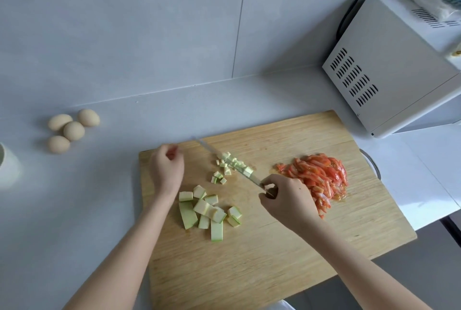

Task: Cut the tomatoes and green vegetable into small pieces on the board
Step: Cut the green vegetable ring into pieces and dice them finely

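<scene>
- While the big green slabs (209, 212) lie nearest on the board (274, 272), uncut and loosely heaped, the step in hand looks like dicing; I judge each slab should go under the knife a few at a time, laid flat on its cut face so it cannot roll.
- Just past them, the right hand (287, 200) is closed around the knife handle, wrist low, forearm coming in from the lower right. Its grip sits close to the blade, which should give good control for short cuts.
- From that hand the knife (239, 170) slants up and left across the board, its blade blurred; small dice cling to it or lie against it, and I cannot tell which.
- Beside the blade the dice (224, 170) are scattered in a small patch; sweeping them aside before the next slab would keep the cutting spot free.
- To the right, touching nothing green, the tomato (321, 180) lies in a heap of thin strips, some still long; they may want a few cross cuts.
- Farther left, the left hand (167, 172) hovers at the board's far corner, fingers loosely curled and holding nothing, apart from the knife. For the next cut it should pin the slab with fingertips tucked back.
- Beyond, eggs (72, 130) sit on the table (74, 197), well apart.
</scene>
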The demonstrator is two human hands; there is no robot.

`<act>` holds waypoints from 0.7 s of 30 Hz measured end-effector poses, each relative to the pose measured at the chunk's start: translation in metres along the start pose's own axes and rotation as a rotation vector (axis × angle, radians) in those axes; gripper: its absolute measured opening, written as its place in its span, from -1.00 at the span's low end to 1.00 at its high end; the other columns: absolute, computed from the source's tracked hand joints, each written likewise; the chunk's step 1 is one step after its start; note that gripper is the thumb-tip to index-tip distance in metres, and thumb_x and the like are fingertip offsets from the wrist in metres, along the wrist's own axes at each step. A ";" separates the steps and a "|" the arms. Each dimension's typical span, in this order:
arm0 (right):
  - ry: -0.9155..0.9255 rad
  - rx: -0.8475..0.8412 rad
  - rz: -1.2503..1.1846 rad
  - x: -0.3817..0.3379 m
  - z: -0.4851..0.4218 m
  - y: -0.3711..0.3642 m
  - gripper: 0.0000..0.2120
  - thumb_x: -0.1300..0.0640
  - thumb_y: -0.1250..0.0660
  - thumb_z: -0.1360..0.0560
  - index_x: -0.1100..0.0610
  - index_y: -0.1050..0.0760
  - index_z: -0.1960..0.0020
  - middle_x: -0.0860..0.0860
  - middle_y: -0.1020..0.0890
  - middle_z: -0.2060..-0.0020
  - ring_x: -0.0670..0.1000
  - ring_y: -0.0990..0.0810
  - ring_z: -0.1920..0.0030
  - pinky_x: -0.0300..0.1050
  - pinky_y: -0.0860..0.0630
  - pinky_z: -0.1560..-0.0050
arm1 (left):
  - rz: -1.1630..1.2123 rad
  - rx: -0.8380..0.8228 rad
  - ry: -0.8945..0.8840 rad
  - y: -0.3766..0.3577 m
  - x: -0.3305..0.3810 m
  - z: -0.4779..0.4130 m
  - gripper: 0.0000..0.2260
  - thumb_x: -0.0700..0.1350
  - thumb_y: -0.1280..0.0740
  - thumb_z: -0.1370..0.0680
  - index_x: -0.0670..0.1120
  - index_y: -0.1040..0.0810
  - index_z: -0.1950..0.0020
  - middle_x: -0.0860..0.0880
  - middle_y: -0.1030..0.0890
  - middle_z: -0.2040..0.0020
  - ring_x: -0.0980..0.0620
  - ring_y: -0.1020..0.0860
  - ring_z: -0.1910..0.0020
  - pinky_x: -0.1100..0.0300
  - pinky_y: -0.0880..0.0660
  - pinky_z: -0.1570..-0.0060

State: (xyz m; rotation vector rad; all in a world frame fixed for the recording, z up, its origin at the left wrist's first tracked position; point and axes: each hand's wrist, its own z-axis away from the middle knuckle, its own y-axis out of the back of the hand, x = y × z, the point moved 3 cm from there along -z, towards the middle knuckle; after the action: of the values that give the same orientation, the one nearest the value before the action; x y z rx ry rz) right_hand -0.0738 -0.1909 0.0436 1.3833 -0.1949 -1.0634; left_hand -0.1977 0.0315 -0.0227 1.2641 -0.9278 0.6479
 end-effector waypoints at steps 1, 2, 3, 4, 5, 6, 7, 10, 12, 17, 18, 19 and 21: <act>0.022 0.006 0.057 0.002 0.001 0.000 -0.85 0.11 -0.36 -0.41 0.04 -0.55 0.02 -0.11 -0.59 0.35 -0.07 -0.56 0.38 -0.23 -0.48 0.40 | 0.007 0.062 -0.004 0.007 0.002 -0.005 -0.90 -0.22 -0.31 -0.50 -0.21 -0.60 0.09 -0.15 -0.64 0.11 -0.06 -0.57 0.10 0.22 -0.39 0.10; 0.050 0.026 0.116 0.003 0.002 -0.001 -0.86 0.11 -0.35 -0.40 0.03 -0.53 0.03 -0.09 -0.60 0.37 -0.04 -0.56 0.39 -0.22 -0.49 0.39 | 0.012 0.106 -0.034 0.014 0.007 -0.006 -0.90 -0.19 -0.30 -0.50 -0.20 -0.59 0.10 -0.14 -0.63 0.12 -0.08 -0.58 0.10 0.21 -0.40 0.11; 0.077 0.048 0.160 0.003 0.004 -0.002 -0.86 0.12 -0.34 -0.39 0.04 -0.51 0.05 -0.07 -0.59 0.39 -0.02 -0.54 0.41 -0.19 -0.48 0.41 | 0.011 0.111 -0.095 0.018 0.015 -0.005 -0.88 -0.16 -0.31 -0.50 -0.19 -0.59 0.10 -0.13 -0.63 0.13 -0.08 -0.58 0.11 0.21 -0.41 0.12; 0.106 0.072 0.183 0.003 0.004 -0.004 -0.86 0.13 -0.33 -0.38 0.06 -0.49 0.06 -0.05 -0.58 0.41 0.01 -0.53 0.43 -0.16 -0.46 0.43 | 0.008 0.064 -0.194 0.018 0.026 0.000 -0.85 -0.10 -0.32 -0.50 -0.17 -0.59 0.09 -0.10 -0.62 0.13 -0.06 -0.58 0.11 0.20 -0.41 0.12; 0.130 0.085 0.192 0.003 0.005 -0.007 -0.87 0.13 -0.33 -0.37 0.08 -0.48 0.08 -0.03 -0.58 0.43 0.04 -0.53 0.45 -0.14 -0.44 0.46 | -0.018 -0.043 -0.327 0.014 0.039 0.008 -0.77 0.00 -0.31 -0.50 -0.16 -0.59 0.05 -0.07 -0.62 0.10 -0.02 -0.57 0.09 0.20 -0.42 0.08; 0.154 0.089 0.199 0.002 0.005 -0.010 -0.87 0.14 -0.32 -0.37 0.09 -0.46 0.09 -0.01 -0.57 0.44 0.06 -0.51 0.47 -0.14 -0.41 0.48 | -0.085 -0.206 -0.470 0.005 0.051 0.017 -0.64 0.14 -0.28 -0.48 -0.13 -0.59 -0.02 -0.04 -0.61 0.03 0.01 -0.55 0.02 0.19 -0.40 -0.01; 0.176 0.090 0.200 0.000 0.004 -0.012 -0.88 0.16 -0.32 -0.37 0.11 -0.44 0.11 0.00 -0.56 0.46 0.07 -0.49 0.48 -0.16 -0.36 0.51 | -0.194 -0.392 -0.594 -0.006 0.060 0.028 -0.48 0.30 -0.20 -0.45 -0.08 -0.56 -0.14 -0.03 -0.58 -0.10 0.02 -0.51 -0.11 0.15 -0.36 -0.14; 0.251 0.137 0.234 -0.003 0.001 -0.014 -0.83 0.25 -0.39 -0.28 0.14 -0.42 0.20 -0.01 -0.52 0.53 0.03 -0.31 0.57 -0.28 -0.07 0.59 | -0.665 -0.830 -0.687 -0.040 0.059 0.049 -0.17 0.50 0.12 -0.30 0.11 -0.18 -0.47 -0.03 -0.15 -0.50 -0.06 -0.09 -0.48 -0.05 0.00 -0.44; 0.278 0.134 0.317 -0.004 -0.002 -0.013 -0.73 0.29 -0.46 -0.13 0.12 -0.40 0.29 -0.04 -0.46 0.61 -0.02 -0.20 0.61 -0.34 0.10 0.57 | -0.821 -0.981 -0.598 -0.054 0.049 0.048 -0.17 0.49 0.15 -0.31 0.13 0.02 -0.52 -0.06 0.07 -0.54 -0.11 0.14 -0.51 -0.12 0.17 -0.45; 0.371 0.103 0.423 0.000 -0.006 -0.011 -0.64 0.30 -0.47 -0.01 0.09 -0.33 0.38 -0.08 -0.40 0.66 -0.06 -0.12 0.63 -0.37 0.14 0.59 | -0.816 -0.978 -0.600 -0.076 0.034 0.029 -0.28 0.38 -0.01 -0.48 0.05 0.03 -0.53 -0.10 0.02 -0.54 -0.12 0.12 -0.51 -0.11 0.15 -0.46; 0.392 0.102 0.423 0.002 -0.007 -0.011 -0.64 0.31 -0.46 -0.02 0.09 -0.32 0.38 -0.07 -0.40 0.66 -0.05 -0.14 0.63 -0.34 0.07 0.63 | -0.798 -0.956 -0.616 -0.079 0.032 0.024 -0.30 0.36 -0.03 -0.49 0.04 0.01 -0.52 -0.10 -0.01 -0.54 -0.12 0.10 -0.51 -0.10 0.13 -0.46; 0.410 0.100 0.420 0.004 -0.007 -0.011 -0.65 0.32 -0.45 -0.04 0.09 -0.31 0.38 -0.07 -0.39 0.66 -0.04 -0.17 0.65 -0.31 -0.02 0.66 | -0.774 -0.928 -0.627 -0.082 0.032 0.020 -0.32 0.34 -0.04 -0.51 0.02 -0.02 -0.52 -0.10 -0.04 -0.53 -0.11 0.09 -0.51 -0.08 0.11 -0.47; 0.446 0.115 0.405 0.009 -0.008 -0.011 -0.66 0.35 -0.42 -0.06 0.10 -0.29 0.38 -0.06 -0.39 0.66 -0.02 -0.26 0.68 -0.28 -0.17 0.68 | -0.730 -0.867 -0.641 -0.088 0.032 0.013 -0.38 0.28 -0.06 -0.54 -0.01 -0.09 -0.51 -0.10 -0.10 -0.52 -0.10 0.06 -0.51 -0.03 0.08 -0.47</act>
State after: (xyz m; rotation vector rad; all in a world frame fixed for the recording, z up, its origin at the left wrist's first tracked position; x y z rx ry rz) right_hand -0.0686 -0.1899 0.0277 1.5665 -0.1982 -0.4015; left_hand -0.1111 -0.0022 -0.0392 0.8876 -0.9904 -0.7253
